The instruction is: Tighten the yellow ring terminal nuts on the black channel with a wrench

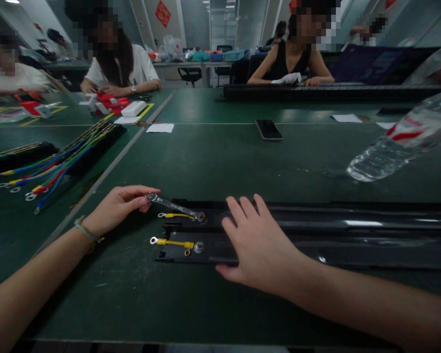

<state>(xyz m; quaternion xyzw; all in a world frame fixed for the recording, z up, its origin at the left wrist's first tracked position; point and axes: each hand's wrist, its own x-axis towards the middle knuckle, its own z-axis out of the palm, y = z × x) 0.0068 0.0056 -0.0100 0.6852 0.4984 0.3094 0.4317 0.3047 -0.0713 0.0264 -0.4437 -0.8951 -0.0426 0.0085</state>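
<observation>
My left hand (132,200) pinches one end of a metal wrench (174,205) between thumb and fingers. The wrench's other end sits around a nut on the far one of two long black channel-shaped rails. A short yellow wire (180,215) with a ring terminal lies beside that nut. On the near rail (220,245) another yellow wire (178,243) runs from a bolt (199,246) to a ring terminal past the rail's end, with a small brass-coloured nut or stud (187,252) close by. My right hand (255,240) rests over both rails, fingers spread and thumb at the near edge.
A water bottle (397,139) tilts in from the right. A phone (269,130) lies mid-table. Bundled coloured cables with ring terminals (59,166) lie at left. Paper slips (160,128) are scattered about. Several people sit across the green table, one beside a long black rail (316,92).
</observation>
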